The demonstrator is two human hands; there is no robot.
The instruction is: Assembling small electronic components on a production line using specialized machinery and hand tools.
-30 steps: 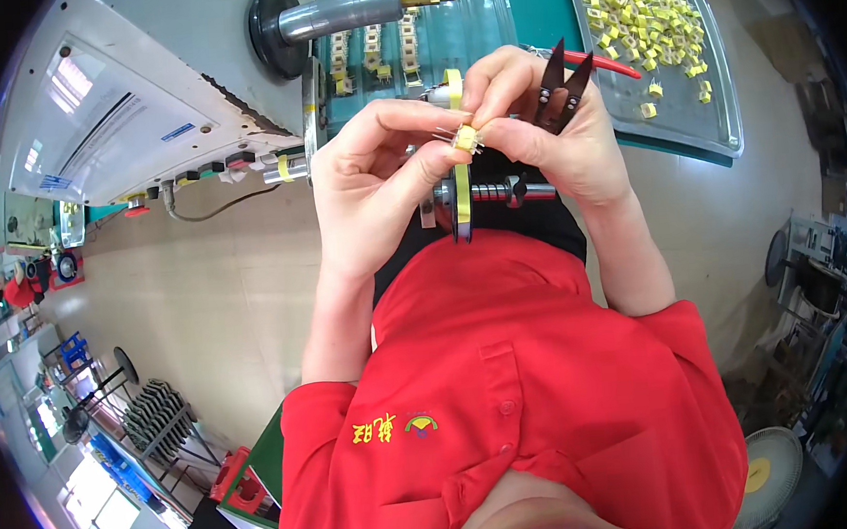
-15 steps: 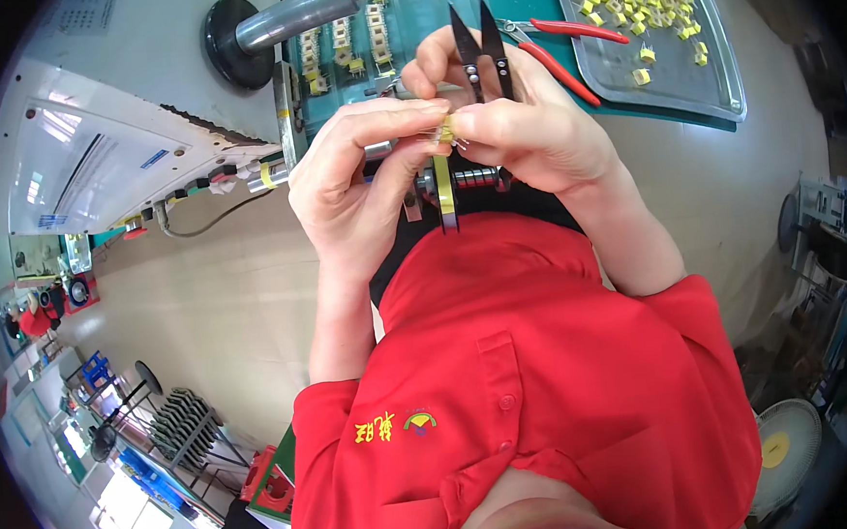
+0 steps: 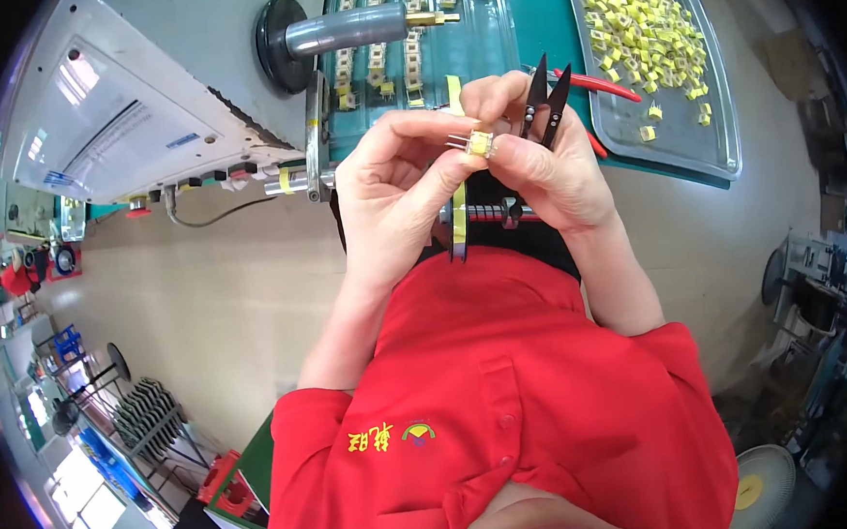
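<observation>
Big white machine housing (image 3: pixel 123 108) up at 10 o'clock, grey spindle (image 3: pixel 351 28) poking out of a black disc toward 12. Green worktop (image 3: pixel 516 36) across the top, loaded with rows of small cream bobbins (image 3: pixel 377 59) laid in strips. Metal tray (image 3: pixel 717 150) at 1 o'clock, full of little yellow parts (image 3: pixel 637 33) (a few stragglers loose near its lower edge). Red shirt (image 3: pixel 500 405) filling everything from centre down to 6.

Left hand (image 3: pixel 395 193) dead centre, fingers (image 3: pixel 456 156) pinched shut on a tiny yellow bobbin (image 3: pixel 480 144) with thin metal pins sticking out toward 9. Right hand (image 3: pixel 553 164) just at 3 o'clock of it, thumb and forefinger closed on the same bobbin from the other side, both hands touching. Black snips (image 3: pixel 544 102) also tucked into the right hand, blades pointing up toward 12, slightly apart. Red-handled pliers (image 3: pixel 602 84) lying on the worktop right behind the snips, partly hidden.

Strip of yellow tape (image 3: pixel 460 219) running straight through the pinch, from 12 down to 6, lower end hanging free past the palms, over a dark fixture (image 3: pixel 508 211) at the worktop's near edge.
</observation>
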